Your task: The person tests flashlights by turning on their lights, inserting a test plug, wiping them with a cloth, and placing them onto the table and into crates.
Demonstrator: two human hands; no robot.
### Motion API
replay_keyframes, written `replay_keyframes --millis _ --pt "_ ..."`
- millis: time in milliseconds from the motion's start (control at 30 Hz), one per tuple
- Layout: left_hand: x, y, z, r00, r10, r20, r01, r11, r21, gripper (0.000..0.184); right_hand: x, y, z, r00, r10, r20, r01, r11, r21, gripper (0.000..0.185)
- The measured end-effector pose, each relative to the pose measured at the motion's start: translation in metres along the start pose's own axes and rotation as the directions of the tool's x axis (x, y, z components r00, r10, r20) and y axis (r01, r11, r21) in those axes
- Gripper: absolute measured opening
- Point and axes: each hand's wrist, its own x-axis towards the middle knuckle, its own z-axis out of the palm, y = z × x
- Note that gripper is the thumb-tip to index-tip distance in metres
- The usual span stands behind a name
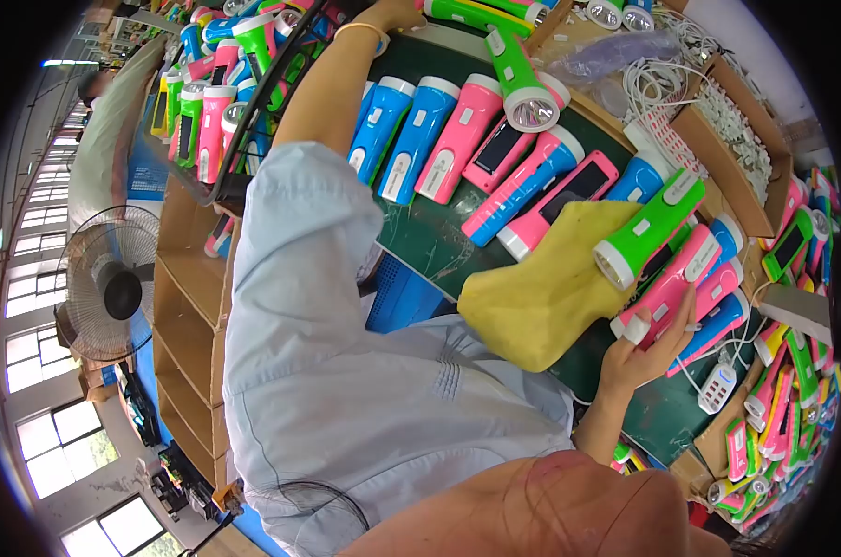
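My right hand [651,356] is at the lower right of the table, its fingers wrapped round the lower end of a pink flashlight [678,278]. A small whitish tip shows by its fingers; I cannot make out what it is. Beside that flashlight lies a green flashlight [648,227], with a yellow cloth [541,288] next to it. Stretched to the top edge, my left hand [394,15] is partly cut off, near a green flashlight [476,15]. Its fingers are too hidden to judge. Blue and pink flashlights [459,137] lie in a row between my hands.
A black-rimmed basket [218,190] of flashlights stands at upper left. White cables lie near a cardboard box [741,139] of small white parts. A white power strip [717,388] lies at right, near heaped flashlights [778,408]. A fan [114,283] and cardboard shelves [188,343] are left.
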Motion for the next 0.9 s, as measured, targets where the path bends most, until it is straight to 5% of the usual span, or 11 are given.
replay_keyframes --millis 67,167,233,300,367,433,567,633,700,800,900 --pt "0.027 -0.02 0.028 0.99 -0.1 0.098 0.109 0.991 -0.084 0.052 0.0 0.001 0.002 1.0 0.0 -0.015 0.0 1.0 -0.007 0.044" --pt "0.011 0.026 -0.023 0.925 -0.339 -0.172 0.325 0.94 -0.105 0.045 0.0 0.001 0.003 1.0 0.027 -0.01 -0.027 1.0 0.013 0.043" --pt "0.048 -0.02 0.012 0.893 -0.057 -0.447 -0.014 0.988 -0.153 0.039 0.0 0.002 0.004 1.0 0.023 -0.015 -0.023 1.0 0.019 0.043" --pt "-0.003 0.046 -0.075 0.998 0.011 -0.056 -0.055 0.419 -0.906 0.03 0.001 0.003 0.005 1.0 0.013 -0.015 -0.012 1.0 0.026 0.042" --pt "-0.039 0.086 -0.105 0.97 -0.012 -0.242 -0.222 0.355 -0.908 0.027 0.003 0.001 0.003 1.0 0.009 -0.014 -0.009 1.0 0.025 0.042" --pt "-0.104 0.143 -0.154 0.975 0.133 0.178 0.138 0.268 -0.953 0.032 0.001 0.003 0.002 1.0 0.019 -0.013 -0.018 0.999 0.036 0.043" --pt "-0.22 0.229 -0.143 0.963 0.23 0.142 0.124 0.09 -0.988 0.046 -0.001 0.002 0.003 0.998 0.034 -0.044 -0.031 0.998 0.063 0.043" --pt "-0.245 0.265 -0.161 0.803 0.448 0.393 0.345 0.188 -0.92 0.062 -0.003 0.001 0.002 0.997 -0.024 -0.069 0.03 0.996 0.081 0.045" --pt "-0.264 0.292 -0.134 0.817 0.539 0.203 0.25 -0.014 -0.968 0.061 -0.003 0.0 -0.001 0.994 -0.082 -0.066 0.089 0.989 0.115 0.047" --pt "-0.27 0.297 -0.119 0.884 0.455 -0.111 -0.252 0.264 -0.931 0.06 0.0 -0.003 -0.005 0.997 -0.058 -0.052 0.059 0.998 0.033 0.05" --pt "-0.262 0.282 -0.139 0.743 0.668 -0.025 -0.412 0.428 -0.805 0.062 0.0 -0.004 0.0 0.996 -0.082 -0.042 0.08 0.996 -0.046 0.054"
